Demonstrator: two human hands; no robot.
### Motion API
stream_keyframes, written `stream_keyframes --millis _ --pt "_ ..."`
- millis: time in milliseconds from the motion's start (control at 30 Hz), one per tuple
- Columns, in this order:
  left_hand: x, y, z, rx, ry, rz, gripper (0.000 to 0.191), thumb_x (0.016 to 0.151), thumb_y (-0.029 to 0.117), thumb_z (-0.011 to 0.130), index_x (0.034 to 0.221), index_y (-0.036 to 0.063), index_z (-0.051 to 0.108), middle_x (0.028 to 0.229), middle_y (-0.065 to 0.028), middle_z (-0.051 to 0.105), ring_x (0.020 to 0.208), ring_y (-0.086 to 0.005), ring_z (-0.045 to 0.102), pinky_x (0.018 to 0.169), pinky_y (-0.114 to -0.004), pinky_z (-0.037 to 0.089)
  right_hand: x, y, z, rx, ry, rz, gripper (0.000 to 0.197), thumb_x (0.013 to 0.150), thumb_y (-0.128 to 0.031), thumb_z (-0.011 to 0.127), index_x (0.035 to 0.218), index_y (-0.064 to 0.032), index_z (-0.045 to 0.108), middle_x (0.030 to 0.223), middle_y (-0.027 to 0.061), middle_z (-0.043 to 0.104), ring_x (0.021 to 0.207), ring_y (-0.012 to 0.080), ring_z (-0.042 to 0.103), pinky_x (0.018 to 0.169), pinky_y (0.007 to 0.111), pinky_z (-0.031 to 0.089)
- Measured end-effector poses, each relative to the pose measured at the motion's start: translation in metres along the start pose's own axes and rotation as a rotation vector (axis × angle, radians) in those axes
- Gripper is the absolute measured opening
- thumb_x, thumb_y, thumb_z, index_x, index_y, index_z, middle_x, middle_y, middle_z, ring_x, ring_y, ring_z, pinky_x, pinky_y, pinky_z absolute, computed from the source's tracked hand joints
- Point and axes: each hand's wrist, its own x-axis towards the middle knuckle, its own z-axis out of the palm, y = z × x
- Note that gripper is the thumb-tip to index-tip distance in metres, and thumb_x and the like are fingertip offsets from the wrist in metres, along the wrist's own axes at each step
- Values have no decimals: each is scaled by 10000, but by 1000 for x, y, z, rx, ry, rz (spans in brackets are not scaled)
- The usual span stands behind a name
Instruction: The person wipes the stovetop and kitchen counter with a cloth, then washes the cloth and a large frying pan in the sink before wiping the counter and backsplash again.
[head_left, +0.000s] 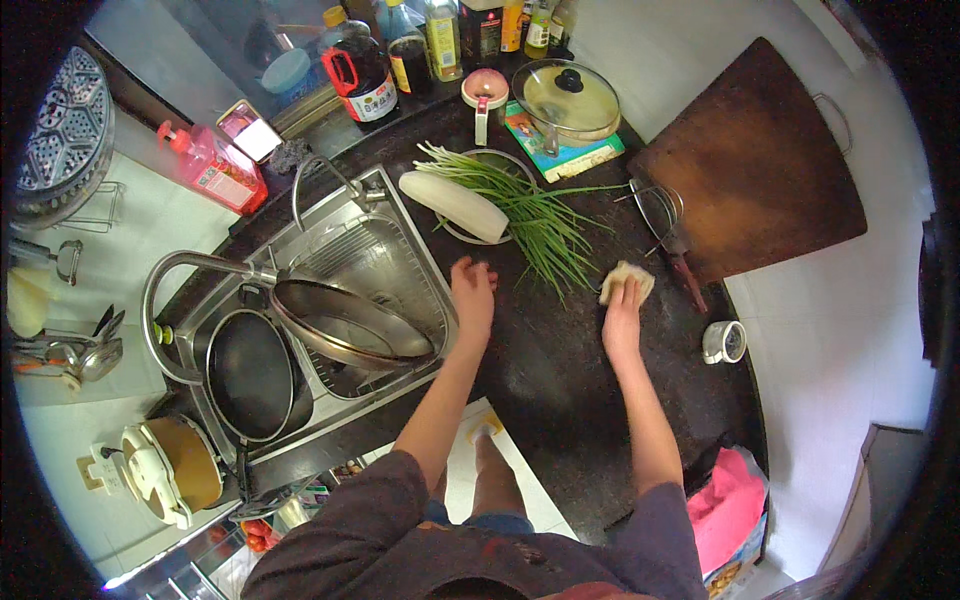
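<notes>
My right hand (622, 322) presses on a crumpled cream cloth (637, 276) on the dark countertop (555, 360), fingers over it. My left hand (474, 292) is beside the sink's right rim, fingers loosely curled and apart, nothing visible in it. Just beyond it a peeled white radish (454, 204) rests across a bowl (517, 161) with a bunch of green garlic chives or scallions (551, 225). The green tips spread onto the counter between my hands. Right of the cloth, a kitchen tool with a brown handle (686, 281) leans against a wooden chopping board (750, 172).
The steel sink (390, 277) at left holds a wok or large pan (352, 322) and a black frying pan (250, 375). A white mug (724, 343) stands at the right edge. Behind are a lidded glass pan (570, 105), a soy sauce bottle (364, 75) and a phone (250, 133).
</notes>
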Motion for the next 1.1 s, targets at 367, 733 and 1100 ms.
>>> stream_keyframes --millis 367,733,1100 --pt "102 -16 -8 63 119 -211 248 897 137 454 991 -91 430 963 -209 549 828 -298 615 603 -345 553 -101 -60 -15 166 -232 -263 553 745 64 419 1292 35 346 1397 225 218 1288 480 136 1062 501 199" --pt "78 18 12 -201 -5 -180 309 871 13 416 1165 -78 393 1073 -219 517 897 -354 594 676 -430 587 -9 -13 2 159 56 -8 615 720 133 383 1319 6 321 1410 236 192 1286 466 162 1050 494 214" --pt "61 16 20 -81 -19 -159 361 869 -11 352 1223 -78 321 1112 -225 486 905 -338 595 637 -403 602 -129 -97 -20 358 -183 -244 496 755 26 427 1250 29 392 1391 229 227 1273 489 171 1035 558 190"
